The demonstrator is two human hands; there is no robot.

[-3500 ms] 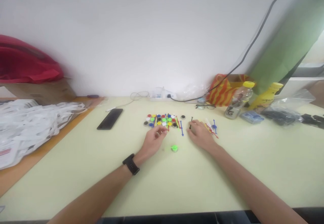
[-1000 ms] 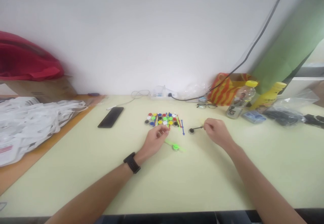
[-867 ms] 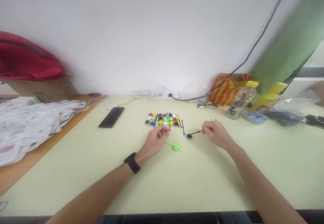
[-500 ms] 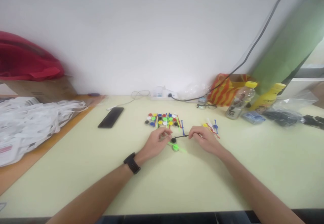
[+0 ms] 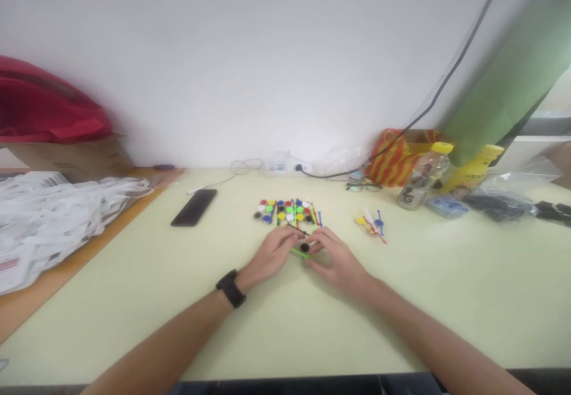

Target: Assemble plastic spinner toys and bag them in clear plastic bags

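At table centre, left hand (image 5: 270, 256) and right hand (image 5: 338, 262) meet fingertip to fingertip on the pale yellow-green tabletop (image 5: 285, 335). Right hand pinches a small black round plastic disc (image 5: 304, 247) carried on a thin black stick. Left hand is curled, tips touching a thin bright green plastic stick (image 5: 298, 253) just under the disc; whether it grips cannot be told. At 12 o'clock, near: cluster of coloured round plastic caps (image 5: 285, 211). At 2 o'clock: loose coloured plastic sticks (image 5: 372, 223). At 10 o'clock, well apart: flat black phone (image 5: 193, 207).

A plain white wall (image 5: 267, 56) backs the pale yellow-green surface (image 5: 312, 323), evenly lit. A wooden table (image 5: 53, 288) adjoins on the left. A green drape (image 5: 513, 74) hangs at right, with a black cable (image 5: 451, 62) slanting up the wall.
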